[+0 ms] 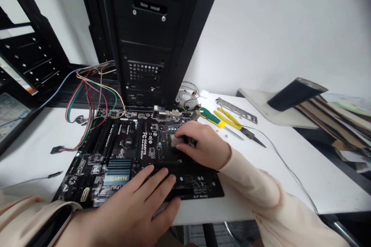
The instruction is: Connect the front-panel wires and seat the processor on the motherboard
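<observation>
The right grip [199, 142] hides part of the chip [175, 141]; whether its fingertips pinch the chip or only touch it cannot be told. The left grip [142, 204] covers a stretch of the near edge of the board [148, 142], where most of the finer print is too small to read. The case [147, 46] runs out past the top edge. The cooler [187, 98] is partly hidden behind the board's ports [175, 113]. The bottom edge crops the watch [53, 224]. Papers [354, 157] at far right are blurred.
</observation>
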